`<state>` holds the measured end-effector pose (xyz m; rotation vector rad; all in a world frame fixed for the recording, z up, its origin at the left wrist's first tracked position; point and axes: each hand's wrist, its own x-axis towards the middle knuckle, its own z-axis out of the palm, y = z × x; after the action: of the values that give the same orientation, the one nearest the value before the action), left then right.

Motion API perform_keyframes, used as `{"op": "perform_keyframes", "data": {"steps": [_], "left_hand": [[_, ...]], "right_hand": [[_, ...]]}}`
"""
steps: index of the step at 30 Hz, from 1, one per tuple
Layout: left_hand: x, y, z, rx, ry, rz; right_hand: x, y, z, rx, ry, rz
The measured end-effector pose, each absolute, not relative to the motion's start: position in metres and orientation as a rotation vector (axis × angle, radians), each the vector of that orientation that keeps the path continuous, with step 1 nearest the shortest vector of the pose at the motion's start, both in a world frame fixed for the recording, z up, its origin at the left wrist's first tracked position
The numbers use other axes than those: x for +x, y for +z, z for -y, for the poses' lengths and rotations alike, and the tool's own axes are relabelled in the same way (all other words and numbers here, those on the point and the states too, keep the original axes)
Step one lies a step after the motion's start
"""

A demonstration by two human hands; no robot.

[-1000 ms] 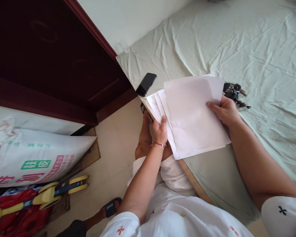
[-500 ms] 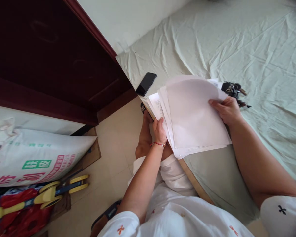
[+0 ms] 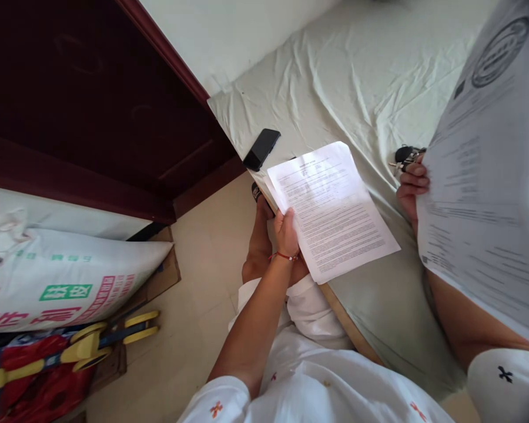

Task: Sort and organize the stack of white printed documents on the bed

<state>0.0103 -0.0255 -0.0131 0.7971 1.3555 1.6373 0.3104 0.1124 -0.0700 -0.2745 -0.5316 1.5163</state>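
My left hand [image 3: 286,235] is closed on the lower left edge of a stack of printed paper [image 3: 335,217], which rests over the edge of the cloth-covered surface. Lines of small dark text cover its top sheet. Out to the right, my right hand [image 3: 412,188] grips the edge of other printed sheets [image 3: 489,194], raised and turned so that a round dark stamp shows near their top. How many sheets it holds I cannot tell. Partly behind the right hand lies a bunch of keys [image 3: 408,154]. A black phone [image 3: 261,149] lies beyond the stack, to its left.
A wrinkled pale green cloth [image 3: 357,76] covers the surface. At the left are a dark red door [image 3: 92,106], a big white printed sack [image 3: 70,270] and a yellow-and-blue wheeled toy [image 3: 83,352] on the tiled floor [image 3: 198,264].
My right hand has lifted the upper sheets off the stack and swung them over to the right, exposing a page of text. The left hand keeps its place and its hold.
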Motion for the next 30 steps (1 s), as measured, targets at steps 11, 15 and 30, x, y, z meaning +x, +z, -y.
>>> {"op": "perform_keyframes", "data": {"steps": [11,15,30], "left_hand": [[0.014,-0.008,0.027,0.701,1.653,-1.305],[0.014,-0.01,0.026,0.689,1.654,-1.286],[0.012,-0.011,0.026,0.658,1.656,-1.295]], "right_hand": [[0.31,-0.048,-0.087,-0.18,1.771,0.425],[0.308,-0.046,-0.084,-0.166,1.744,0.42],[0.308,-0.047,-0.095,-0.652,1.486,0.815]]}}
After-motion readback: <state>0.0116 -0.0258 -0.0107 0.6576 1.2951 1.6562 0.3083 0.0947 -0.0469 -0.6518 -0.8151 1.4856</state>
